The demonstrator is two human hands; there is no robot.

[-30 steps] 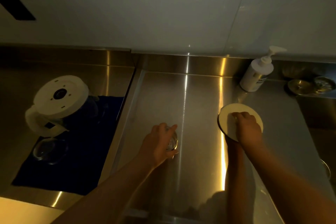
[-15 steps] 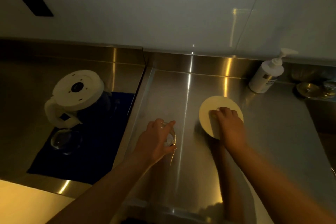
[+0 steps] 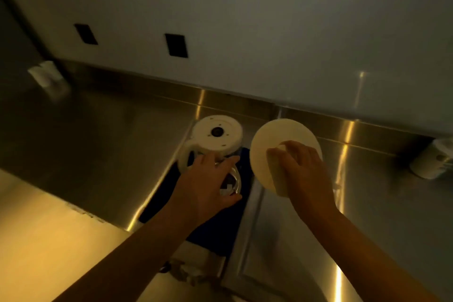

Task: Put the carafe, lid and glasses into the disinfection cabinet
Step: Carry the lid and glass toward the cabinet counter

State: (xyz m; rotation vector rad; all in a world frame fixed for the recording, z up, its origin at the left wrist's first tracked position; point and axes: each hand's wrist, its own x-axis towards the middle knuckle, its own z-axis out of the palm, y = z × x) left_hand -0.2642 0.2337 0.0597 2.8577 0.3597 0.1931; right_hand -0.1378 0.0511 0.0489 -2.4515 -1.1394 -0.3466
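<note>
No readable writing anywhere; light's dim and amber, the pump bottle [image 3: 430,163] at far right is blurred, any label on it can't be made out.

Both forearms reach in from the bottom edge, bare, angled up toward the middle; left hand [image 3: 206,185] is palm-down w/ fingers curled over the rim of a clear glass [image 3: 232,182], thumb hooked round the near side, so it's gripping the glass from above; glass sits over the dark blue mat [image 3: 215,230], whether it's resting on it or lifted I can't tell.

Right hand [image 3: 302,174] is knuckles-up, fingers bent round the near edge of the round cream lid [image 3: 279,137], pinching it; lid is tilted, flat face toward camera, held above the steel bench [image 3: 306,240] just right of the mat.

Carafe [image 3: 213,141] stands upside down at the back of the mat, white base w/ a dark centre hole facing up, white handle to the left; left hand's fingertips are just in front of it, touching or not I can't tell; lid's left edge is just beside the carafe base.

Behind: steel upstand along a pale wall [image 3: 245,19]; 2 dark rectangular cut-outs [image 3: 176,45] in that wall; a blurred whitish object [image 3: 45,76] at far left, can't ID it; light worktop [image 3: 36,240] at lower left.
</note>
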